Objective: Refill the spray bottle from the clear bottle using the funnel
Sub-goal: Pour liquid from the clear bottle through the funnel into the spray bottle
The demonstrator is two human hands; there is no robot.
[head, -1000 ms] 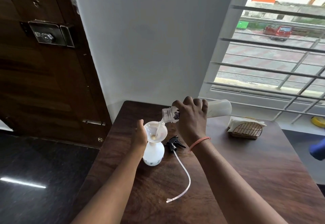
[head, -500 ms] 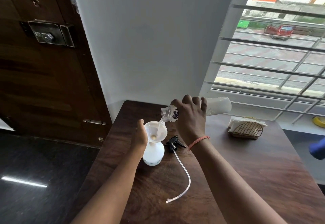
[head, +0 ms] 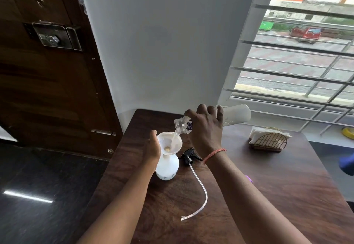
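A white spray bottle [head: 168, 168] stands on the dark wooden table [head: 277, 186] with a white funnel [head: 169, 142] seated in its neck. My left hand [head: 153, 146] is against the left side of the funnel and bottle neck; its fingers are hidden behind them. My right hand [head: 206, 127] grips the clear bottle [head: 235, 114], tipped almost level with its open mouth over the funnel's right rim. A thin stream of liquid runs from the mouth into the funnel. The black spray head [head: 189, 154] with its long clear tube [head: 203, 192] lies on the table just right of the spray bottle.
A napkin holder with a gold wire front [head: 269, 138] sits at the table's far right. The white wall and barred window [head: 297, 67] are close behind the table. A dark wooden door [head: 47, 71] stands at the left, above a dark glossy floor.
The clear bottle's base has risen slightly, so it is tipped a little more steeply. The pour continues and my left hand stays at the funnel.
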